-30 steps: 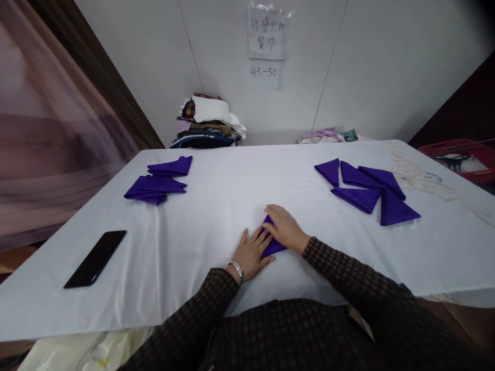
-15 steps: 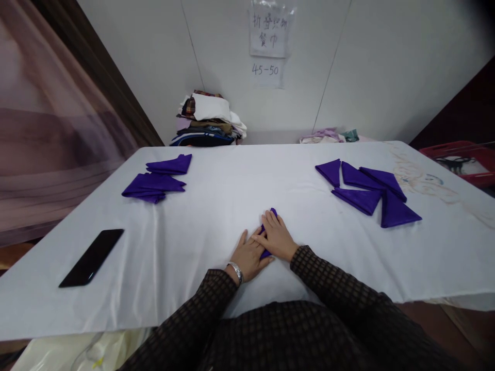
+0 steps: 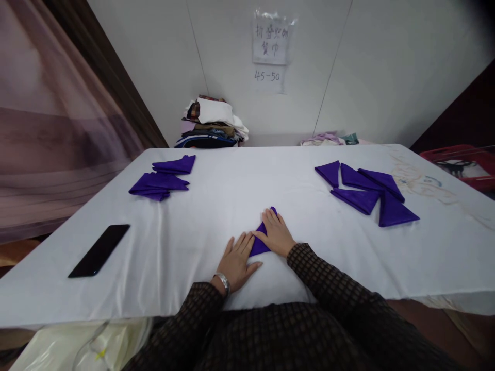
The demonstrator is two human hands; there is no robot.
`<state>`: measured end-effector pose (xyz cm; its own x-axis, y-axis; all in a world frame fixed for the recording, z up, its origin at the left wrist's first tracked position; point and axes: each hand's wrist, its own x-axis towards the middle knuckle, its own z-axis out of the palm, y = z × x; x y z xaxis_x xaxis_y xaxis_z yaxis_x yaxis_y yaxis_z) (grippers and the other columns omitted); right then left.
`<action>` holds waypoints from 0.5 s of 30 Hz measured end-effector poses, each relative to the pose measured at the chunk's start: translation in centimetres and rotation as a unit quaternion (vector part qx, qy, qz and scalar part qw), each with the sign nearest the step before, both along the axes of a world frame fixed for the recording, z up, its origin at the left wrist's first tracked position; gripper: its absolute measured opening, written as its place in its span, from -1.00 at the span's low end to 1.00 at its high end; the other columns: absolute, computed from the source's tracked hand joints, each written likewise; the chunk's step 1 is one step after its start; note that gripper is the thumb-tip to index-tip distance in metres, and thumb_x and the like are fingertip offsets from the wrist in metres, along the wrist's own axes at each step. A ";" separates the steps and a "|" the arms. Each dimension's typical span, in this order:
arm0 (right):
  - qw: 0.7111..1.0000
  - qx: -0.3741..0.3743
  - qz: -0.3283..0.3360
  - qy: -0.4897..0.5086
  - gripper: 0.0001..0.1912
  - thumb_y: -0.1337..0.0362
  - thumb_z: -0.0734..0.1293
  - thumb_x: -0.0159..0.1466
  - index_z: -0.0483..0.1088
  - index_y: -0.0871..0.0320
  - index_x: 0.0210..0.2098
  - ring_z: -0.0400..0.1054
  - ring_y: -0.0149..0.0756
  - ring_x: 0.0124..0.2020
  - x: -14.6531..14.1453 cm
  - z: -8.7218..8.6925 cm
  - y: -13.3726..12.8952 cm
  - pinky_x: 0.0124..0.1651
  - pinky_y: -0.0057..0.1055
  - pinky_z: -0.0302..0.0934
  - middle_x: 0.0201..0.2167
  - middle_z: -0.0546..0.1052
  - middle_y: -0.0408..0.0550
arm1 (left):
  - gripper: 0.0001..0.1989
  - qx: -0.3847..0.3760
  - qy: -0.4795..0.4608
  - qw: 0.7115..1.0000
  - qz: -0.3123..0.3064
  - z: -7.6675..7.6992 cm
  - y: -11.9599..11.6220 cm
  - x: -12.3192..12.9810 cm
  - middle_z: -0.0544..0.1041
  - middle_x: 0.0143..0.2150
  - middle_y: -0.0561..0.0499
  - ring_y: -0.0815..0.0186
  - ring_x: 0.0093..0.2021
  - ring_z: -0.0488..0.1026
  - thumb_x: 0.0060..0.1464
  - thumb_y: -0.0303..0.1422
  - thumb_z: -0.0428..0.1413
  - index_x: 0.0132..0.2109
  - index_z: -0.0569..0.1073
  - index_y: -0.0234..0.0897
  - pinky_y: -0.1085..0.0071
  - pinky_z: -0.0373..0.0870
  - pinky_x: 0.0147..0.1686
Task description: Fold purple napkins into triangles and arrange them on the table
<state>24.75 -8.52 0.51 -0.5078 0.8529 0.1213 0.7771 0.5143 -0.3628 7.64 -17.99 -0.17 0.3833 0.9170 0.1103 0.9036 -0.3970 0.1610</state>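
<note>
A purple napkin (image 3: 260, 245), folded into a triangle, lies on the white tablecloth in front of me. My right hand (image 3: 277, 233) rests flat on its right side, fingers stretched out, and hides that part. My left hand (image 3: 236, 263), with a silver bracelet at the wrist, lies with open fingers at the napkin's left edge, the fingertips touching it. At the right, several folded purple napkins (image 3: 359, 178) lie as flat triangles, some overlapping. More purple napkins (image 3: 158, 184) lie in loose folds at the left.
A black phone (image 3: 99, 251) lies on the white-covered table (image 3: 216, 206) at the left. Behind the table are a stack of folded clothes (image 3: 212, 123) and some lilac cloth (image 3: 323, 138). Handwritten paper signs (image 3: 269, 44) hang on the wall. A red basket (image 3: 464, 154) stands at the far right.
My left hand has slid left and toward me, off the middle of the napkin, and more of the purple triangle shows. My right hand has stayed in place on it.
</note>
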 end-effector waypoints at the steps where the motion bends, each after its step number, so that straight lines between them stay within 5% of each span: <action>1: 1.000 0.000 0.000 -0.002 -0.20 -0.15 0.02 0.27 0.01 0.36 0.26 -0.23 -0.05 0.32 0.0 0.0 0.0 0.26 -0.09 -0.32 0.29 -0.01 0.25 | -0.30 0.007 0.004 1.000 0.006 -0.1 -0.5 -0.4 0.15 0.29 -0.19 0.09 0.30 0.01 0.15 0.03 -0.16 0.30 0.01 -0.29 0.01 -0.13 0.23; 9: 1.000 0.024 -0.008 -0.017 -0.17 -0.17 0.01 0.26 0.03 0.40 0.24 -0.22 -0.06 0.31 -0.2 -0.3 -0.1 0.26 -0.13 -0.32 0.29 0.01 0.26 | -0.31 0.046 0.016 0.991 0.121 0.9 -2.3 -0.6 0.17 0.27 -0.25 0.01 0.27 0.07 0.13 0.03 -0.15 0.26 0.12 -0.34 -0.09 -0.12 0.20; 15: 0.998 0.026 -0.050 -0.026 -0.23 -0.10 0.03 0.29 0.03 0.43 0.24 -0.26 -0.05 0.32 0.2 -0.5 -0.1 0.25 -0.12 -0.33 0.29 -0.01 0.27 | -0.40 0.030 0.001 0.999 0.031 1.4 -0.1 2.7 0.07 0.32 -0.16 0.10 0.30 0.00 0.18 -0.11 -0.13 0.28 0.07 -0.31 -0.01 -0.11 0.23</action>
